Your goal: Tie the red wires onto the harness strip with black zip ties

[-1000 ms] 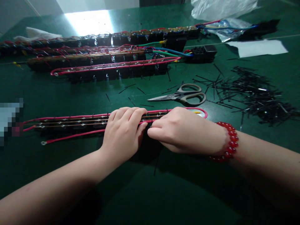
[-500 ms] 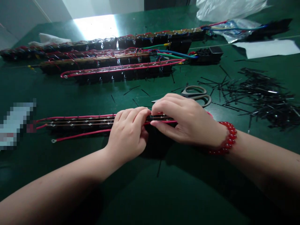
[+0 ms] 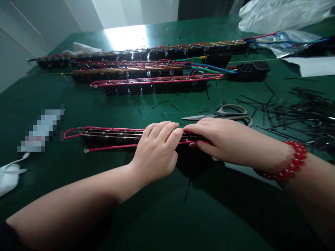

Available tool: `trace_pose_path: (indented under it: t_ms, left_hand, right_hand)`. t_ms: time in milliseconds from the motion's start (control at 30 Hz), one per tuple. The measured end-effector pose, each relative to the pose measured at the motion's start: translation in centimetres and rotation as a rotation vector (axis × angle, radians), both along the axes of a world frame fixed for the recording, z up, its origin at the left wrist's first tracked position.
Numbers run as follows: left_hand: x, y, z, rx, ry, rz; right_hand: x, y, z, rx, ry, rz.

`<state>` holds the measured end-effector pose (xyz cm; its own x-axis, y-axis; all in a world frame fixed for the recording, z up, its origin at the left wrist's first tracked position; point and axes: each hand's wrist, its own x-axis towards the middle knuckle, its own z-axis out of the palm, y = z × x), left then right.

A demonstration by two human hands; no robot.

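Note:
A long black strip of switches wired with pink cable [image 3: 110,136] lies across the green table [image 3: 167,216] in front of me. My left hand [image 3: 157,150] rests on its middle, fingers curled over the top. My right hand [image 3: 230,139], with a red bead bracelet at the wrist, lies flat over the strip's right part, fingertips meeting the left hand's. Whether the right fingers pinch anything is hidden. A loose pink lead with a ring terminal [image 3: 86,150] runs along the strip's near side.
Several finished wired strips [image 3: 146,75] lie in rows at the back. Grey scissors [image 3: 222,115] sit just beyond my right hand. A heap of black cable-tie offcuts [image 3: 300,111] fills the right. Plastic bags [image 3: 277,17] lie far right, white cloth [image 3: 10,174] at the left edge.
My right hand has flattened and stretched left along the strip, after being raised in a pinch half a second ago. The view has shifted, showing more of the strip's left end.

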<state>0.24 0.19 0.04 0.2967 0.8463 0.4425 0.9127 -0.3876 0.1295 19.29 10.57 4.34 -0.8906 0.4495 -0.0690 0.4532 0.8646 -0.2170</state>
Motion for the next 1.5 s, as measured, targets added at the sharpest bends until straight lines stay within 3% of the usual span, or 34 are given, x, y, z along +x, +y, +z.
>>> trace_pose_path:
  t_ms: [200, 467, 867, 967, 1033, 1100, 1167, 1233, 1400, 1500]
  left_hand:
    - [0.2, 0.3, 0.0, -0.02, -0.002, -0.002]
    - [-0.1, 0.2, 0.0, -0.037, 0.014, -0.033]
    - [0.1, 0.1, 0.2, -0.069, -0.054, 0.004]
    - [0.0, -0.1, 0.4, -0.016, -0.034, -0.003]
    - [0.0, -0.4, 0.6, 0.078, -0.004, -0.088]
    - [0.1, -0.6, 0.7, 0.137, 0.049, -0.288]
    - [0.2, -0.6, 0.7, 0.085, 0.129, -0.556]
    - [0.2, -0.4, 0.4, -0.009, 0.148, -0.713]
    - [-0.4, 0.5, -0.1, -0.298, 0.055, -0.747]
    - [-0.6, 0.6, 0.0, -0.343, 0.033, -0.753]
  right_hand:
    - [0.9, 1.1, -0.4, 0.04, 0.153, 0.07]
    - [-0.1, 0.8, -1.3, -0.159, 0.281, 0.055]
    - [-0.2, 0.5, -2.0, -0.164, 0.288, 0.057]
    - [-0.3, 0.5, -1.9, -0.178, 0.289, 0.056]
    - [-0.4, 0.5, -1.8, -0.195, 0.284, 0.056]
    - [-0.4, 0.5, -1.7, -0.206, 0.274, 0.046]
    - [-0.5, 0.4, -1.5, -0.21, 0.262, 0.036]
    - [-0.5, 0.4, -1.4, -0.209, 0.254, 0.028]
    - [-0.6, 0.4, -1.5, -0.206, 0.253, 0.027]
    - [-0.6, 0.4, -1.5, -0.212, 0.247, 0.028]
